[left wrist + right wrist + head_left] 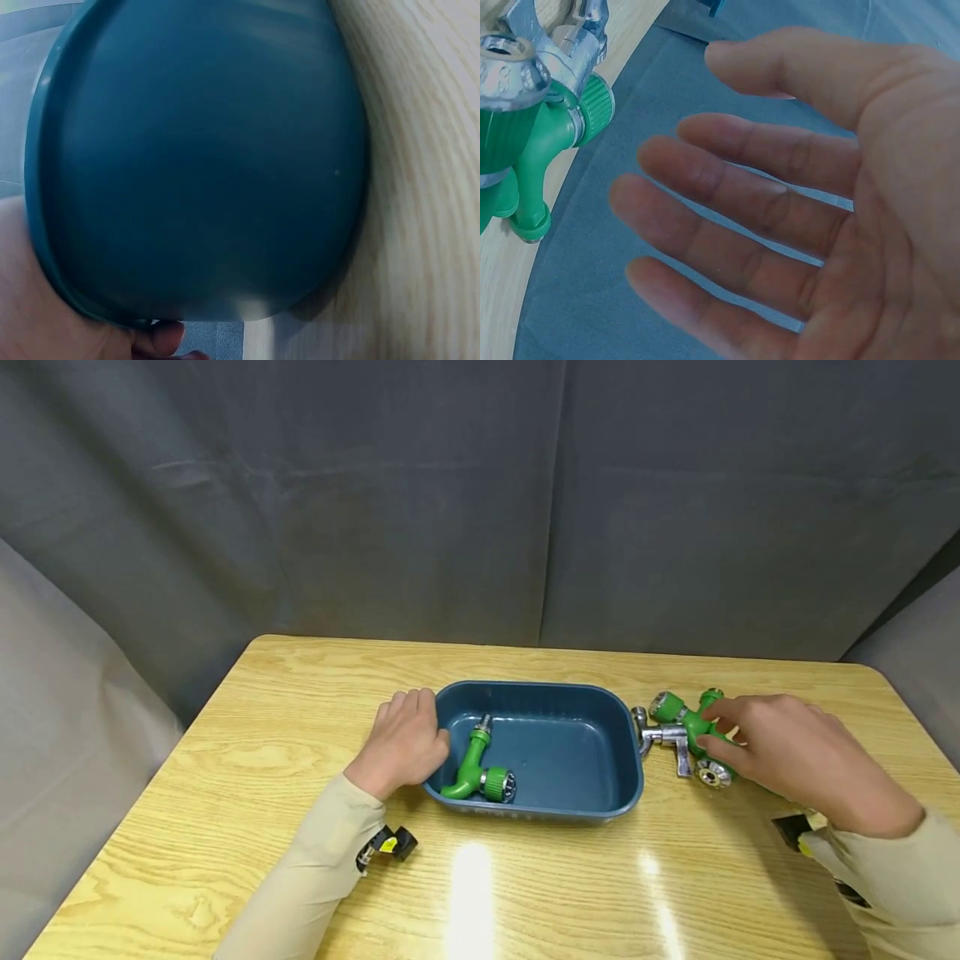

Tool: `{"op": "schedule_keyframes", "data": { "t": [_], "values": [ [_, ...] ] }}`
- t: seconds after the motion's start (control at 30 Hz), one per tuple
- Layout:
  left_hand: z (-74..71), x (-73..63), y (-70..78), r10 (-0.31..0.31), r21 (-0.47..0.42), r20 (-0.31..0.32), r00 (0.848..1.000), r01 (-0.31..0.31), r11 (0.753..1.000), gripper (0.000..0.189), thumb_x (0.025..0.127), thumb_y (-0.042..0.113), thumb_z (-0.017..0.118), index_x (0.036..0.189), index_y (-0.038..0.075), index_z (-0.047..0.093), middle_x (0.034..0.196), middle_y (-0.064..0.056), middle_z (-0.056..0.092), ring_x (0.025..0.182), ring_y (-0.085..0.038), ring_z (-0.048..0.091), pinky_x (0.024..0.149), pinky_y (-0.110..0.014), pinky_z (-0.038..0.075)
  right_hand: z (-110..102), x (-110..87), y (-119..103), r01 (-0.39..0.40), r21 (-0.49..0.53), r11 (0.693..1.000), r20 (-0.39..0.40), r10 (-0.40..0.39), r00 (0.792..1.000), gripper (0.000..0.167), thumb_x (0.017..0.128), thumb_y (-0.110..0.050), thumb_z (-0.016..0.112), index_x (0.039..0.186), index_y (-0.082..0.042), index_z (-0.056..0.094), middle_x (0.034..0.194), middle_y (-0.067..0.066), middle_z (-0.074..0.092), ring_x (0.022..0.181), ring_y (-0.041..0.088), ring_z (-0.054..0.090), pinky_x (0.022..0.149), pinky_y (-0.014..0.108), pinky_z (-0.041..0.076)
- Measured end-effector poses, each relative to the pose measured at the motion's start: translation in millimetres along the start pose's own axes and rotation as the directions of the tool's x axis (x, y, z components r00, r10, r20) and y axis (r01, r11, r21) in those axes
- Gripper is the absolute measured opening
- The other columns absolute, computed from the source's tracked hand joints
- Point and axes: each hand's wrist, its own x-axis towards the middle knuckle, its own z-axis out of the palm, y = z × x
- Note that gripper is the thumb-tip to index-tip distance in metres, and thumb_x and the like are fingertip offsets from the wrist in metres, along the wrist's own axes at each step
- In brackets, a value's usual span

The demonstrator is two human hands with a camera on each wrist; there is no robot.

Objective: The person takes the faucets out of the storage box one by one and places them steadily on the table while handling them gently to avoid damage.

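Note:
A dark blue plastic basin rests on the table. My left hand grips its left rim; in the left wrist view the basin's outer wall fills most of the picture. Inside, toward the left, lies a green tap with a ribbed knob and a metal threaded end. Over a cluster of green taps to the right of the basin, my right hand hovers with spread, slightly bent fingers. The right wrist view shows a gap between its fingers and the green taps. A chrome tap lies against the cluster's left side.
The wood-grain table has rounded far corners. Behind it hangs a grey curtain, with lighter cloth at the left side. The chrome tap is close to the basin's right wall.

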Motion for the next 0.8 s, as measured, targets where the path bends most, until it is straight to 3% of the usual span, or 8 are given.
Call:
{"op": "schedule_keyframes", "data": {
  "t": [0.43,0.67,0.8],
  "values": [
    [4.9,1.0,6.0,-0.006,-0.004,0.012,1.0,0.006,1.0,0.023,0.094,0.024,0.047,0.103,0.003,0.048,0.099,-0.012,0.05,0.096,-0.03,0.045,0.082,-0.037,0.035,1.2,-5.0,-11.8,0.045,0.011,0.999,-0.087,-0.044,0.995,0.023,0.089,-0.028,0.077,0.105,-0.012,0.076,0.087,0.0,0.078,0.07,0.016,0.07,0.053,0.036,0.047],
    [8.7,6.5,13.4,0.003,0.004,0.013,1.0,-0.003,1.0,0.024,0.096,0.024,0.048,0.105,0.002,0.049,0.1,-0.012,0.051,0.098,-0.03,0.046,0.084,-0.038,0.036,5.4,-5.8,-21.9,0.084,0.011,0.996,-0.138,-0.082,0.987,0.014,0.087,-0.026,0.08,0.098,-0.018,0.077,0.086,-0.004,0.078,0.06,0.005,0.053,0.049,0.028,0.035],
    [11.3,8.3,15.6,-0.001,-0.005,0.014,1.0,0.001,1.0,0.024,0.095,0.024,0.048,0.105,0.002,0.049,0.1,-0.011,0.05,0.097,-0.029,0.045,0.084,-0.037,0.036,7.2,-2.6,-26.6,0.094,0.003,0.996,-0.153,-0.092,0.984,0.013,0.087,-0.025,0.079,0.097,-0.018,0.076,0.085,-0.004,0.078,0.059,0.006,0.055,0.047,0.029,0.036]
  ]
}}
